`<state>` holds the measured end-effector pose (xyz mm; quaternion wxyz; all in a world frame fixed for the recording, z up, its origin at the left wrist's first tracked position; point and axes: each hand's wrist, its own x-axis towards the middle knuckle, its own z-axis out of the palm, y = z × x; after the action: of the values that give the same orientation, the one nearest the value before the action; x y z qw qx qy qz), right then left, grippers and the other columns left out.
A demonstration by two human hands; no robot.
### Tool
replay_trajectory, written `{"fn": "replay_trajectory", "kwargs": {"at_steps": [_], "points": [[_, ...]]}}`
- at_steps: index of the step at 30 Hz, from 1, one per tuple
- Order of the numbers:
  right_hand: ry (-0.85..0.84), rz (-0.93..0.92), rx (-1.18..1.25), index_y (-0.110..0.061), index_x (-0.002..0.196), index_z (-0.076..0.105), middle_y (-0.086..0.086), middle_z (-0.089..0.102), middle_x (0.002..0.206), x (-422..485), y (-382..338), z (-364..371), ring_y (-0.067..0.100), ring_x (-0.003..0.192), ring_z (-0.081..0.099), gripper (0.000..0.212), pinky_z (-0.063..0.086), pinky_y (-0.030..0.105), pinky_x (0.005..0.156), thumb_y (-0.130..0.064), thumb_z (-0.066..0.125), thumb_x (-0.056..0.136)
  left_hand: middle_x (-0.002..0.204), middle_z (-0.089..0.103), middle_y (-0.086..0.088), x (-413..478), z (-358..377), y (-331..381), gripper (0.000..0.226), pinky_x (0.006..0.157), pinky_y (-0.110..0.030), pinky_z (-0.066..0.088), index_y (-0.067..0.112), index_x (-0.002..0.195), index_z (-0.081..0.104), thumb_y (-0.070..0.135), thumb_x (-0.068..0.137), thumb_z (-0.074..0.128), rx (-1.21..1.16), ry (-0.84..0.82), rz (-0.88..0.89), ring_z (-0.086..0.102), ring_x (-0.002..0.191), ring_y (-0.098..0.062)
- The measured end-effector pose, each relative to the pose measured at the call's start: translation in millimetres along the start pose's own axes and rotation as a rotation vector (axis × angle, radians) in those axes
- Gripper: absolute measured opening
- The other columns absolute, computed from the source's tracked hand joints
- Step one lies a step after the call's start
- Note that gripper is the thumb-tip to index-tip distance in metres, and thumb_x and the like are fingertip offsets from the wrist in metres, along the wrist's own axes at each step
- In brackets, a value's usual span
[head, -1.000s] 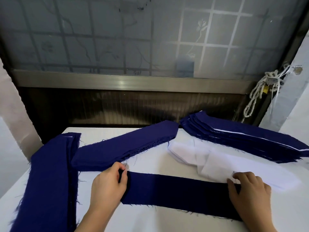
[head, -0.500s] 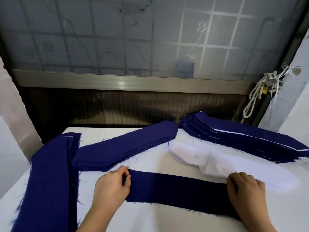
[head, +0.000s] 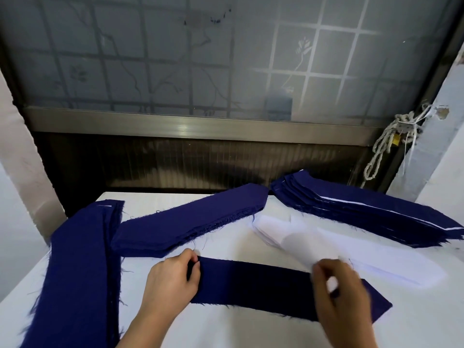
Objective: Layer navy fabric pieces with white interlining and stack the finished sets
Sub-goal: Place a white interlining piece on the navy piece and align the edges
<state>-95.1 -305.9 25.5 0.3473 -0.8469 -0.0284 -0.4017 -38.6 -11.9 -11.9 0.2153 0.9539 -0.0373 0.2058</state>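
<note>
A single navy strip (head: 256,285) lies flat on the white table (head: 238,330) in front of me. My left hand (head: 170,280) pinches its left end with curled fingers. My right hand (head: 341,297), blurred, hovers over the strip's right part and pinches a white interlining piece (head: 296,244) that rises off the white interlining pile (head: 391,267) just behind. At the back right lies a stack of layered navy-and-white sets (head: 364,212).
A pile of navy pieces (head: 190,224) lies diagonally behind the strip. Another long navy pile (head: 77,272) runs down the left side. A frosted window and dark sill stand behind the table. A knotted rope (head: 391,144) hangs at the right wall.
My right hand left the strip's right end, uncovering it, and lifted with a white interlining piece from the pile. My left hand stays at the strip's left end.
</note>
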Motion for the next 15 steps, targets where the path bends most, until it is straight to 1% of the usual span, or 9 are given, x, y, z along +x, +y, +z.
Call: {"fn": "replay_trajectory", "kwargs": {"at_steps": [2,4,5,6,7,8,10,13,15], "points": [[-0.093,-0.169,0.007,-0.02,0.077,0.067,-0.01,0.063,0.075,-16.9,-23.8,18.0,0.005,0.069,0.053,0.013,0.047,0.022,0.061,-0.007,0.069,0.077,0.047,0.048,0.012,-1.0,-0.2,-0.3,0.009,0.047,-0.022,0.038,0.034,0.085,0.056,0.029,0.09,0.061,-0.002,0.009,0.013,0.049,0.047,-0.009],[-0.182,-0.384,-0.037,-0.018,0.071,0.072,-0.008,0.065,0.071,-33.4,-45.0,38.0,0.01,0.064,0.058,0.024,0.05,0.024,0.059,-0.002,0.074,0.053,0.048,0.049,0.012,-1.3,0.2,-1.6,0.01,0.047,-0.021,0.036,0.035,0.085,0.055,0.03,0.092,0.058,0.002,0.003,0.015,0.05,0.048,-0.01],[-0.237,-0.421,-0.039,-0.018,0.066,0.073,-0.007,0.066,0.069,-37.7,-51.4,44.9,0.011,0.061,0.059,0.023,0.05,0.025,0.06,-0.027,0.063,0.086,0.049,0.05,0.012,-1.2,0.2,-2.5,0.009,0.048,-0.02,0.036,0.035,0.086,0.054,0.031,0.094,0.056,0.006,-0.005,0.016,0.051,0.049,-0.01],[-0.225,-0.464,-0.03,-0.018,0.064,0.072,-0.007,0.065,0.068,-39.7,-56.5,49.9,0.011,0.06,0.06,0.067,0.05,0.026,0.06,-0.036,0.014,0.092,0.051,0.051,0.012,-1.2,0.2,-2.9,0.008,0.049,-0.02,0.037,0.036,0.088,0.054,0.032,0.095,0.054,0.011,-0.017,0.018,0.052,0.05,-0.011],[-0.289,-0.51,-0.054,-0.019,0.065,0.071,-0.008,0.065,0.069,-39.1,-53.6,50.1,0.011,0.061,0.06,0.028,0.05,0.026,0.059,-0.027,0.059,0.088,0.053,0.053,0.012,-0.8,0.2,-3.1,0.008,0.051,-0.021,0.039,0.035,0.089,0.055,0.032,0.096,0.051,0.019,-0.028,0.019,0.053,0.052,-0.011],[-0.295,-0.509,-0.067,-0.02,0.07,0.07,-0.008,0.065,0.073,-35.9,-49.9,51.2,0.012,0.063,0.06,0.016,0.049,0.027,0.058,-0.022,0.064,0.084,0.055,0.055,0.012,-0.8,0.0,-3.2,0.008,0.052,-0.022,0.041,0.035,0.091,0.055,0.033,0.097,0.05,0.023,-0.037,0.021,0.054,0.053,-0.011],[-0.365,-0.384,-0.142,-0.021,0.084,0.07,-0.006,0.066,0.084,-23.6,-34.6,45.5,0.016,0.071,0.062,0.007,0.05,0.031,0.061,-0.019,0.067,0.078,0.058,0.057,0.013,-0.1,0.6,-2.8,0.01,0.055,-0.023,0.044,0.034,0.092,0.057,0.033,0.097,0.048,0.025,-0.044,0.025,0.055,0.055,-0.011],[-0.454,-0.074,-0.378,-0.028,0.122,0.055,-0.012,0.057,0.116,-6.6,-8.8,41.4,0.014,0.104,0.055,0.035,0.043,0.031,0.086,-0.045,0.054,0.091,0.06,0.059,0.013,0.7,1.0,-2.0,0.011,0.056,-0.022,0.044,0.033,0.093,0.057,0.034,0.097,0.048,0.029,-0.049,0.02,0.056,0.056,-0.011],[-0.552,0.041,-0.364,-0.037,0.13,0.041,-0.021,0.047,0.12,-0.6,6.4,41.8,0.006,0.111,0.045,0.048,0.034,0.026,0.092,-0.063,0.043,0.089,0.06,0.058,0.013,1.2,1.9,-1.8,0.01,0.055,-0.021,0.041,0.034,0.092,0.057,0.034,0.097,0.049,0.025,-0.051,0.016,0.055,0.056,-0.012]]}}
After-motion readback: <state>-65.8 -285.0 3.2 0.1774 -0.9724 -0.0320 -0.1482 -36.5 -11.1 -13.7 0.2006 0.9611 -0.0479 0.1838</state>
